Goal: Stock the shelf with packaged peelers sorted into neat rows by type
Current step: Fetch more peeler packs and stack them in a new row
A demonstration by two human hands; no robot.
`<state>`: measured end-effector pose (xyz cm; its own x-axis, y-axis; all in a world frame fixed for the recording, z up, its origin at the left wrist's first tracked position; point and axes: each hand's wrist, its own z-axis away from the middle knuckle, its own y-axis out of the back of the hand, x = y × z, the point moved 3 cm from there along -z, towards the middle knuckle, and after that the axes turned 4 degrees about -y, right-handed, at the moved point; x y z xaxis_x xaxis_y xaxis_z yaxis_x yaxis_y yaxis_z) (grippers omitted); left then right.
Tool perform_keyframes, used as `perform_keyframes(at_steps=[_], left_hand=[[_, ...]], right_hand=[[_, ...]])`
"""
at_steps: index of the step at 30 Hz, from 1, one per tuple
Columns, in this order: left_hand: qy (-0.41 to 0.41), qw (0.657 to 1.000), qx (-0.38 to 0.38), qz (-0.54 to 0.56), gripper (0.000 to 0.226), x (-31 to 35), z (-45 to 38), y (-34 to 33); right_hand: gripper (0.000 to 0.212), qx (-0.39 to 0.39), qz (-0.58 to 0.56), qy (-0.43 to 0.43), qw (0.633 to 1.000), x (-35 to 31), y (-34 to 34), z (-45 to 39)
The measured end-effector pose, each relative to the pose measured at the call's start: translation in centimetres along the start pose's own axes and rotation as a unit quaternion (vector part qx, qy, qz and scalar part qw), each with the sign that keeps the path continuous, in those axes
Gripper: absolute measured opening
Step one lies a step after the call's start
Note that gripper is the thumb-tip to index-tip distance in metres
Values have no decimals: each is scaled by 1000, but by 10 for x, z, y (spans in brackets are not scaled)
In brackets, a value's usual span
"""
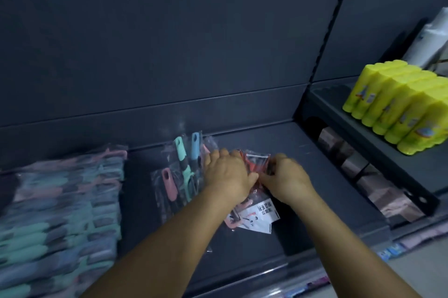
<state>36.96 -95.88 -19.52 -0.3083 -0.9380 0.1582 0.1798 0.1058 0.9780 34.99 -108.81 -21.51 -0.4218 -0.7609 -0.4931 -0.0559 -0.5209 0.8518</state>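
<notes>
Dark grey shelf (pixel 278 152) with a matching dark back panel, dim light, picture a bit blurred. Both hands sit together mid-shelf, palms down. Left hand (pixel 226 174) has fingers curled over a clear packet with red contents (pixel 257 164); right hand (pixel 286 180) pinches the same packet at its right edge, thumbs of both nearly touching. Exact contents of the packet: cannot tell, too blurred. Under the wrists, nearer the person, lies a packet with a white printed card and a pink part (pixel 257 219), flat on the shelf, partly hidden by the left forearm. Just left of the left hand: a loose group of bagged peelers (pixel 180 174), handles pink, mint and blue, pointing toward the back panel, overlapping one another. Further left, well apart from the hands: a big overlapped pile of the same bagged peelers (pixel 58 220), in teal, blue and pink bands. Right of the right hand, bare shelf, then a row of brownish wrapped blocks (pixel 368 176) under a higher side shelf. On that side shelf, a tight row of yellow tubes (pixel 400 106); a white object (pixel 431 38) behind them.
</notes>
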Motion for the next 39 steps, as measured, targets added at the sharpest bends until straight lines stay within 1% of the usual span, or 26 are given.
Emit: perform_keyframes(at_steps=[2,4,5,7,8,9,10,12,14,17,19,22,23,24,27,28,30,33,35,37,39], left_hand=[[-5,1000,5,18,63,3,-3,-2],[-35,997,15,74,59,4,-4,-5],[-46,992,22,115,60,5,-5,-6],[-38,984,36,169,70,6,-4,-6],[-22,986,41,161,76,7,-4,-6],[-1,991,38,125,80,8,-4,-5],[17,997,26,66,81,8,-4,-5],[31,999,3,-31,78,8,-4,-5],[32,998,1,-52,77,7,-4,-5],[38,998,0,-43,80,7,-2,-4],[44,999,-5,-7,74,9,-2,-4],[55,995,15,84,49,9,-3,-4],[58,994,22,94,42,10,-3,-3],[56,995,23,81,37,13,-3,-1],[29,999,8,-33,28,25,-3,5],[28,998,1,-54,24,27,-4,5],[41,997,-8,-59,21,28,-8,6],[66,998,13,2,19,23,-6,10],[80,993,36,82,17,20,-4,12],[95,977,51,184,19,16,-3,12],[93,956,71,268,23,17,-4,12]], right_hand=[[36,9,14,10,1000,-1,-1,-9],[28,31,34,10,999,3,6,-19],[24,38,44,6,998,6,10,-24],[26,38,47,8,998,10,18,-30],[32,33,40,10,999,11,21,-30],[39,23,33,10,999,11,22,-30],[46,13,31,11,999,11,22,-30],[50,-7,43,14,999,8,20,-29],[49,-26,54,12,998,6,19,-30],[49,-49,63,-3,997,6,18,-34],[42,-56,70,-3,996,8,18,-35],[16,-50,47,12,998,9,21,-35],[14,-51,29,16,998,9,23,-35],[15,-50,13,22,998,10,25,-35],[13,-40,-25,37,998,12,29,-35],[12,-38,-33,40,998,13,29,-34],[12,-34,-43,49,997,13,29,-32],[9,-37,-74,64,995,11,29,-29],[9,-34,-98,73,992,9,31,-26],[9,-23,-129,79,988,7,34,-26],[11,-2,-150,83,985,3,37,-26]])
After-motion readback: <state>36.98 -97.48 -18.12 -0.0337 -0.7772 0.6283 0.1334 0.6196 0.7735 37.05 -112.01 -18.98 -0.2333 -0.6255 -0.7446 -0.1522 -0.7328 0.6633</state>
